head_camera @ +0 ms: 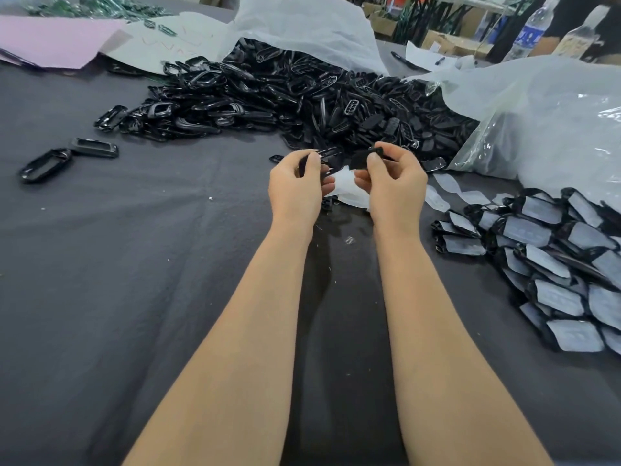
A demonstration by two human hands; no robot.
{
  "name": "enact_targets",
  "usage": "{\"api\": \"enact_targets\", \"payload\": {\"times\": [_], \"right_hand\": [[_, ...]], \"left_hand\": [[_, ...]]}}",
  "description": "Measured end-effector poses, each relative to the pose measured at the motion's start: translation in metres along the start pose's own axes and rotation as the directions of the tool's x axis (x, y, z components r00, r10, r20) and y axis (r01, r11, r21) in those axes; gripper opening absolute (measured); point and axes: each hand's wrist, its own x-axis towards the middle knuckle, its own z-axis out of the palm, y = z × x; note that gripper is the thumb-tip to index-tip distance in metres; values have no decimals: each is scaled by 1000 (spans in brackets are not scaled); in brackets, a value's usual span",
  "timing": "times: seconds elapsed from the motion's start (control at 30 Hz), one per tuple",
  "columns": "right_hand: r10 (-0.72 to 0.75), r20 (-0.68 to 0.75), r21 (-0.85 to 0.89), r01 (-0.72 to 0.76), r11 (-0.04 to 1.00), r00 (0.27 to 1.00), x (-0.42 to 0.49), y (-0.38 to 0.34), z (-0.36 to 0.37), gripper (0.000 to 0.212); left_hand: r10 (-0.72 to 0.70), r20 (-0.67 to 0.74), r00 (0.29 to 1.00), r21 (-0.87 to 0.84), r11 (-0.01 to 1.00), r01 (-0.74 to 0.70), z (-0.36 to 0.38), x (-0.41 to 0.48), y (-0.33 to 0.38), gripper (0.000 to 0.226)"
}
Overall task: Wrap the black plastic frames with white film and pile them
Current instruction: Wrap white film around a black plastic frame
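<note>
My left hand point(297, 186) pinches a black plastic frame point(331, 159) above the dark cloth. My right hand point(391, 183) pinches a second black piece point(364, 158) just beside it. White film pieces point(349, 188) lie under and between both hands. A big heap of bare black frames point(285, 95) spreads just beyond my hands. At the right sits a pile of wrapped frames point(554, 264) showing white film faces.
Two loose frames point(67, 156) lie at the far left on the dark cloth point(134, 264). Large clear plastic bags point(537, 112) bulge at the right and back. Film strips point(450, 190) trail near the wrapped pile. Pink and white paper sheets point(67, 42) and bottles point(531, 28) stand at the back.
</note>
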Motion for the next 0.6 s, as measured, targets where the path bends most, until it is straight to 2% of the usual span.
{"api": "enact_targets", "payload": {"times": [0.1, 0.27, 0.37, 0.5, 0.6], "right_hand": [[23, 41, 79, -27, 997, 999, -1, -1, 1, 8], [19, 49, 70, -23, 997, 999, -2, -1, 3, 10], [99, 31, 138, -103, 985, 995, -1, -1, 2, 14], [222, 76, 275, -235, 932, 972, 0, -3, 0, 17], [255, 115, 336, -279, 900, 960, 1, -4, 0, 15]], "left_hand": [[47, 26, 999, 67, 997, -49, 0, -1, -1, 9], [65, 93, 993, 57, 996, -71, 3, -3, 2, 14], [57, 138, 989, 36, 997, -63, 4, -5, 3, 17], [31, 170, 985, 9, 999, -33, 4, -6, 4, 18], [13, 178, 984, 3, 1000, -14, 5, -6, 5, 17]]}}
